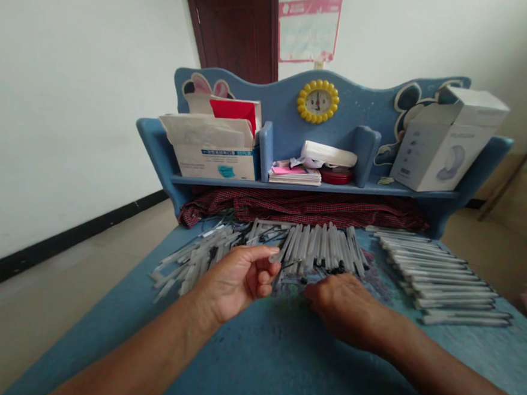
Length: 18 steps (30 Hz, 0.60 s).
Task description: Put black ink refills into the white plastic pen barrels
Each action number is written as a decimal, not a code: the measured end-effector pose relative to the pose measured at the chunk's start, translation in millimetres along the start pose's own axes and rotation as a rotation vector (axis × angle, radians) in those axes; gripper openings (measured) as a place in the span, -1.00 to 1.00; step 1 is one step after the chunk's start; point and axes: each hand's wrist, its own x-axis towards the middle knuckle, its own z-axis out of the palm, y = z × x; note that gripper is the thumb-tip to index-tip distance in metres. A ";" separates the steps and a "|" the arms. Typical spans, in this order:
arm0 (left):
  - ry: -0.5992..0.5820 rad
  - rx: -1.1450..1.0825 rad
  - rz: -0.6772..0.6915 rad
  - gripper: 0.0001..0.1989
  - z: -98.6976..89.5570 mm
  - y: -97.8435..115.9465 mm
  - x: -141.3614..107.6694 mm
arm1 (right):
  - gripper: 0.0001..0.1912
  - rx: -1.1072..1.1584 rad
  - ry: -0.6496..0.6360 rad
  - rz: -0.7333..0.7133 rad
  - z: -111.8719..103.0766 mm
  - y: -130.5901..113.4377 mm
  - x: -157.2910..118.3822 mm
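Observation:
My left hand (239, 283) is closed in a pinch, with thumb and forefinger on a pen whose thin tip (291, 264) points right. Most of that pen is hidden by the fingers. My right hand (348, 306) is palm down with fingers curled, beside several small black pen caps (340, 268); its fingertips and anything in them are hidden. Just beyond both hands lies a row of translucent pen barrels (318, 246). Left of my left hand is a looser heap of clear barrels (196, 256). Further right, pens with dark ends (442, 279) lie stacked side by side.
The blue desk (252, 365) has a raised shelf (228, 183) at its back. On it stand a mask box (216, 161), a stack of papers (294, 177), a red tin (336, 177) and a white carton (443, 147). Red checked cloth (303, 209) lies beneath the shelf.

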 end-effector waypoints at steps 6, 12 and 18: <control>-0.048 0.101 0.144 -0.93 -0.2 -10.5 0.2 | -0.93 0.591 0.350 0.048 -0.6 4.9 -9.3; -0.107 0.132 0.099 -0.93 3.7 -20.6 0.9 | -0.92 0.668 0.634 -0.050 -0.1 -10.6 -16.0; -0.127 0.089 0.055 -0.91 3.5 -26.6 1.3 | -0.90 0.261 0.765 -0.293 7.9 -18.3 -15.5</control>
